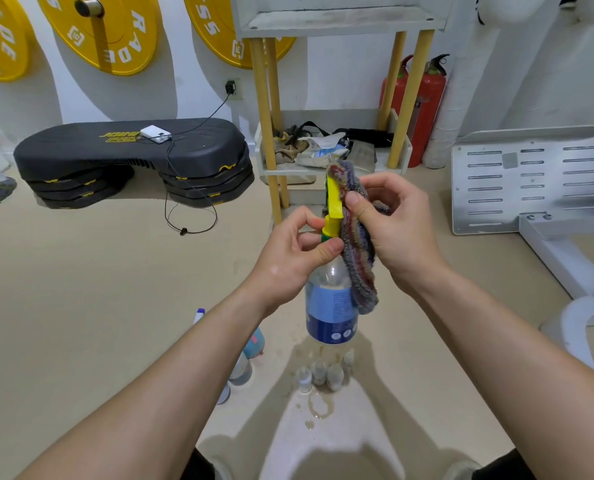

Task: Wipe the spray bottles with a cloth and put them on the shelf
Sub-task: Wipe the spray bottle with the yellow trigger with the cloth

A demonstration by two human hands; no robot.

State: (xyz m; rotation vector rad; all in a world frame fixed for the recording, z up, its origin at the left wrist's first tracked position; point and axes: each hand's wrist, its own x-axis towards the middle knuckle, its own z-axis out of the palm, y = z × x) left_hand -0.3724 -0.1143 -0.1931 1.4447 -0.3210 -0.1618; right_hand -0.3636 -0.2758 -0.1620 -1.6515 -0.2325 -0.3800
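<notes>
Holding one spray bottle (330,313) at centre frame, with left grip (288,258) curled round the neck under the yellow trigger (333,202): a sound hold, judging the plastic light, stiff, probably slick where wet. Pinching one soft cloth (357,258) against the trigger with right grip (389,230). Counting at least three other bottles (252,344) lower left on the floor (80,289), partly hidden; one shelf (337,20) upper centre.

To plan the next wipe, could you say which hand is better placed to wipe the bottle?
Right hand: it holds the cloth on the sprayer; the left hand grips the bottle at its neck.
</notes>
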